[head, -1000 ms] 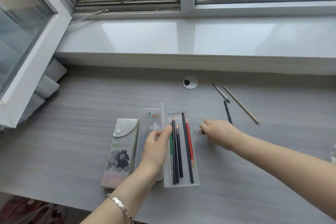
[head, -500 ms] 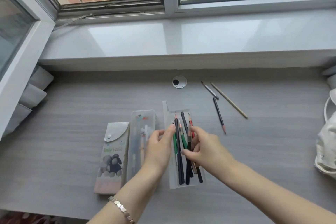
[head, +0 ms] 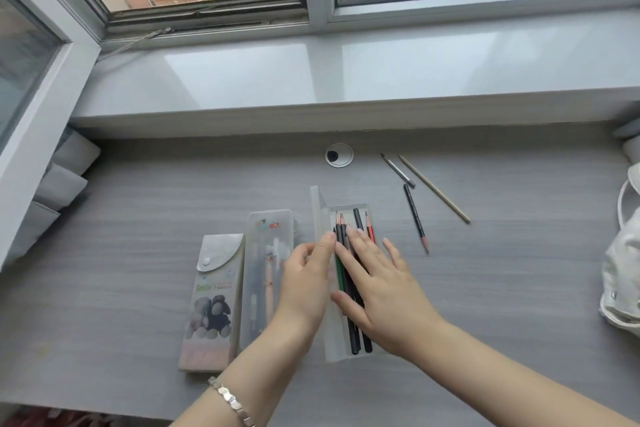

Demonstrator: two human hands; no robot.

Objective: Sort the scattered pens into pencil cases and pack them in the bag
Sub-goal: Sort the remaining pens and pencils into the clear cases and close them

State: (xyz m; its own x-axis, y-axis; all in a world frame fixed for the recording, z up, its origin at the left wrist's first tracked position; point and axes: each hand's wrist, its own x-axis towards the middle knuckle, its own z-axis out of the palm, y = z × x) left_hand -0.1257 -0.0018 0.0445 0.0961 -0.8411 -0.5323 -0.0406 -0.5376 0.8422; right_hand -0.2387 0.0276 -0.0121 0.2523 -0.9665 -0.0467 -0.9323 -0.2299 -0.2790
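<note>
Clear case (head: pixel 333 347), right hand (head: pixel 377 291) seemingly atop

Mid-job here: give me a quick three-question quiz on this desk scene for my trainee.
1. True or false: the right hand lies flat on the pencils in the open case.
2. How many loose pencils lie on the desk? A two, B three, C five.
3. Fill in: the white bag sits at the desk's ___ edge.
Key: 1 true; 2 B; 3 right.
</note>
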